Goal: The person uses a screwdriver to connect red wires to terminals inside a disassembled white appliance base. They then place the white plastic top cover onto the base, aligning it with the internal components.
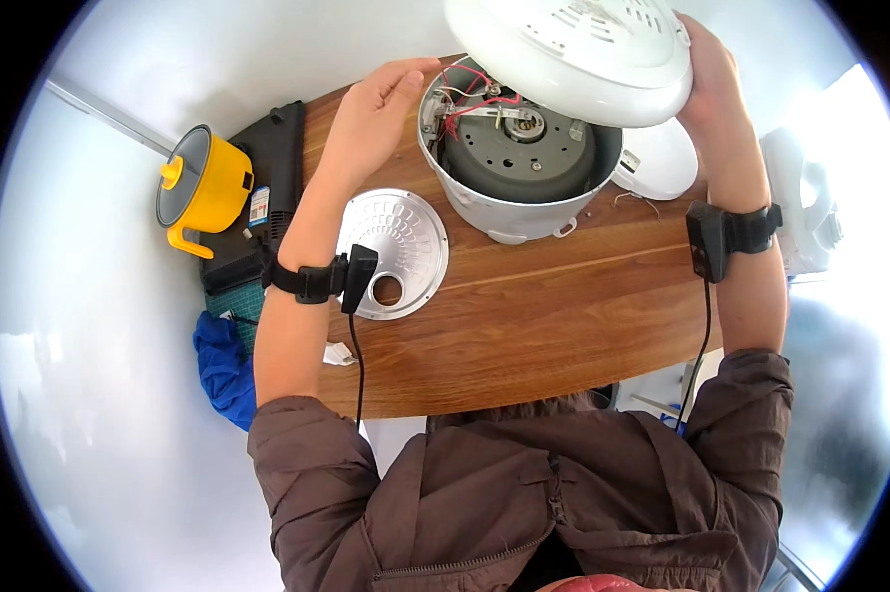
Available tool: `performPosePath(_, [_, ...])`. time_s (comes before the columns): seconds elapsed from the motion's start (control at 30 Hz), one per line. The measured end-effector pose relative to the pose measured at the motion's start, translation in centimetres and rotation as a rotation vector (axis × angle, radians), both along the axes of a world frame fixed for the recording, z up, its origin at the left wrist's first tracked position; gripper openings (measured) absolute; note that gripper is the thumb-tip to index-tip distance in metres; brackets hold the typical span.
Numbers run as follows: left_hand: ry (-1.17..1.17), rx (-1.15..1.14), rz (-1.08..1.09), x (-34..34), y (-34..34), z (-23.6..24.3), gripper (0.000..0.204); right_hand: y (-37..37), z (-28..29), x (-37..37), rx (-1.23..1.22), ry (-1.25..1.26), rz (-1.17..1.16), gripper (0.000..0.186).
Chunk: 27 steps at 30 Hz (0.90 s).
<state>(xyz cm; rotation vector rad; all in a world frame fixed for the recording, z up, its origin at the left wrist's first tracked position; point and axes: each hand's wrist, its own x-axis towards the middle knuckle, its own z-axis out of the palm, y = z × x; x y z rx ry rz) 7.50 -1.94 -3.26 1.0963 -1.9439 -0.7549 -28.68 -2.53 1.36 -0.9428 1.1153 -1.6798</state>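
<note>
My right hand [711, 74] grips the edge of a round white base cover [593, 59] with vent slots, tilted above a rice cooker body [509, 222]. That body stands on the wooden table with its underside up. Inside it show a dark grey metal pan [534, 163], a metal bracket and red and white wires [479, 84]. My left hand [381, 109] is at the body's left rim, fingers stretched out near a red wire; whether they touch the wire cannot be made out. Below this hand lies a round silver perforated plate [415, 261] with one large hole.
A white rounded part [667, 163] lies right of the body. On the left, a yellow pot [223, 183] stands on a black case [282, 148], near a green mat [240, 306] and blue cloth [223, 370]. A white appliance [795, 207] stands at the right.
</note>
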Motion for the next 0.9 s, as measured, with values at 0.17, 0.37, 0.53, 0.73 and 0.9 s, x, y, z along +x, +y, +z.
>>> performPosePath(0.17, [0.03, -0.043, 0.008, -0.9, 0.3, -1.4, 0.033, -0.7, -4.0, -1.3, 0.039, -0.322, 0.191, 0.031])
performPosePath(0.37, [-0.041, -0.317, -0.043, -1.1, 0.4, -3.1, 0.03, 1.1, -5.3, 1.6, 0.065, -0.322, -0.002, 0.03])
performPosePath(0.53, [-0.083, -0.3, -0.101, -1.4, 0.9, -2.2, 0.031, 2.7, -5.1, 3.1, 0.129, -0.328, -0.156, 0.027])
performPosePath(0.73, [0.201, -0.041, -0.022, -2.0, 0.8, -2.9, 0.035, 6.3, -3.5, 6.2, 0.103, -0.38, -0.083, 0.033])
performPosePath(0.9, [0.316, -0.05, -0.052, -2.4, 1.1, -1.6, 0.058, 6.6, -2.0, 6.6, 0.158, -0.323, -0.098, 0.035])
